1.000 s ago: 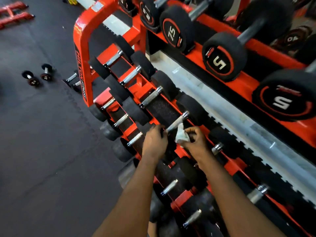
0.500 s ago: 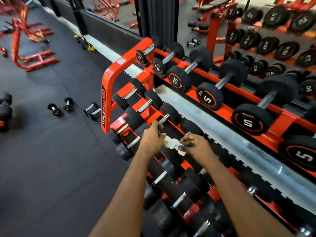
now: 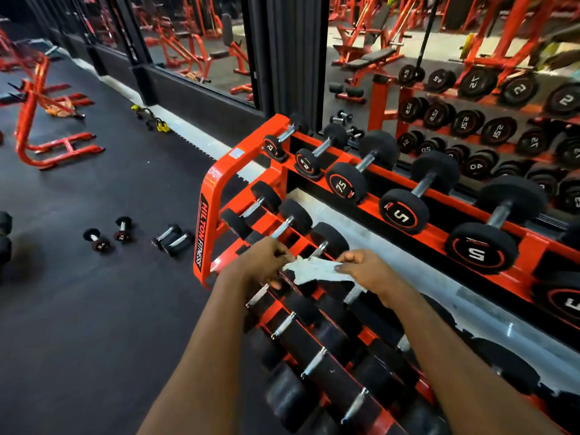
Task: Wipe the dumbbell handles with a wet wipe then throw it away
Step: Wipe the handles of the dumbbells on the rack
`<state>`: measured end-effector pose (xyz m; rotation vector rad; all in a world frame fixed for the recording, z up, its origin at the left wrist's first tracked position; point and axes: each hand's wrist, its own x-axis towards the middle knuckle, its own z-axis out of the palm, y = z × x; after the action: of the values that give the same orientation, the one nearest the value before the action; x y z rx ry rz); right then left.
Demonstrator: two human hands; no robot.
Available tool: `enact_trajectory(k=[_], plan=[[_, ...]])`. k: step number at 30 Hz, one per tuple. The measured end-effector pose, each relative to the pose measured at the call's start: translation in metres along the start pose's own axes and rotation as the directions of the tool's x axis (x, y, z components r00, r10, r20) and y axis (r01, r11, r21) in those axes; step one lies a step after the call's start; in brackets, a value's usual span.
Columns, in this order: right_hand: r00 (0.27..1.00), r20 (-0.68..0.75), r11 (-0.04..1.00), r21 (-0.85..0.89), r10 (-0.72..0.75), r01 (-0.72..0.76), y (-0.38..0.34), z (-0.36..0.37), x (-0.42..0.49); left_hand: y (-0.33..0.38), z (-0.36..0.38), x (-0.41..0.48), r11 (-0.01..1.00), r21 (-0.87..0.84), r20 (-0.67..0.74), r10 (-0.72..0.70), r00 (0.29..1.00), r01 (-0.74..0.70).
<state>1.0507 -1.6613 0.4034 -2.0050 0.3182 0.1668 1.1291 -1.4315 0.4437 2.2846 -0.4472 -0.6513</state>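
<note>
Black rubber floor [image 3: 78,324] covers the gym room, and small loose dumbbells [image 3: 171,240] lie on it near the orange rack [image 3: 211,199]. Above the rack's lower row, the left hand [image 3: 262,262] and the right hand [image 3: 367,271] each pinch one end of the white wet wipe [image 3: 314,270], which is stretched between them.

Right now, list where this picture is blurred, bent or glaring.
Head view: the wide lens bows the red rack; the lower dumbbells near the bottom edge smear soft; the wet wipe pinched between left hand and right hand is fairly sharp; the mirror looks brighter than the dim floor.
</note>
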Motion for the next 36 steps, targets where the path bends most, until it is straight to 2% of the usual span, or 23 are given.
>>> enact_trajectory(k=[2,5,7,10,11,13,15,17,19,21,25,28,31,34,36], plan=[[1.000,-0.018,0.998,0.059,-0.005,0.006,-0.008,0.000,0.005,-0.005,-0.015,0.004,0.999,0.042,-0.049,-0.023,0.999,0.025],[0.996,-0.086,0.992,0.126,0.003,0.008,-0.020,0.002,0.010,-0.016,-0.031,0.013,0.986,0.102,-0.203,-0.106,0.974,0.128],[0.992,-0.125,0.975,0.222,0.009,0.019,-0.028,0.003,0.012,-0.024,-0.036,0.018,0.959,0.177,-0.261,-0.170,0.950,0.220],[0.984,-0.177,0.920,0.385,-0.003,0.072,-0.040,0.008,0.015,-0.022,-0.037,0.018,0.925,0.271,-0.324,-0.172,0.930,0.265],[0.983,-0.184,0.909,0.406,-0.017,0.092,-0.044,0.009,0.015,-0.018,-0.035,0.019,0.945,0.237,-0.349,-0.135,0.927,0.227],[0.985,-0.163,0.890,0.436,-0.065,0.131,-0.052,0.010,0.012,-0.002,-0.028,0.019,0.999,0.037,-0.356,-0.020,0.934,0.035],[0.984,-0.128,0.866,0.470,-0.124,0.170,-0.059,0.010,0.009,0.016,-0.016,0.014,0.970,-0.174,-0.207,0.131,0.969,-0.168],[0.981,-0.117,0.845,0.499,-0.156,0.194,-0.063,0.009,0.007,0.024,-0.003,0.016,0.932,-0.292,-0.059,0.206,0.977,-0.214],[0.976,-0.142,0.826,0.520,-0.167,0.217,-0.064,0.006,0.005,0.027,0.007,0.016,0.933,-0.276,-0.017,0.238,0.971,-0.233],[0.970,-0.190,0.829,0.509,-0.153,0.231,-0.059,0.000,0.007,0.025,0.012,0.017,0.933,-0.207,-0.087,0.281,0.956,-0.293],[0.971,-0.234,0.854,0.493,-0.055,0.167,-0.047,-0.016,0.007,0.031,0.014,0.012,0.907,-0.282,-0.229,0.253,0.940,-0.313],[0.988,-0.153,0.889,0.454,0.004,0.066,-0.044,-0.016,0.006,0.045,0.021,0.006,0.882,-0.359,-0.292,0.204,0.934,-0.305],[0.996,-0.087,0.904,0.428,0.036,0.005,-0.043,-0.019,0.001,0.058,0.032,0.004,0.884,-0.335,-0.459,0.150,0.876,-0.327],[0.999,0.021,0.946,0.324,-0.031,0.022,-0.040,-0.025,-0.009,0.062,0.033,0.002,0.904,-0.276,-0.602,0.102,0.792,-0.326],[0.992,0.084,0.921,0.386,-0.092,0.053,-0.039,-0.025,-0.015,0.061,0.031,-0.002,0.903,-0.262,-0.650,0.095,0.754,-0.340]])
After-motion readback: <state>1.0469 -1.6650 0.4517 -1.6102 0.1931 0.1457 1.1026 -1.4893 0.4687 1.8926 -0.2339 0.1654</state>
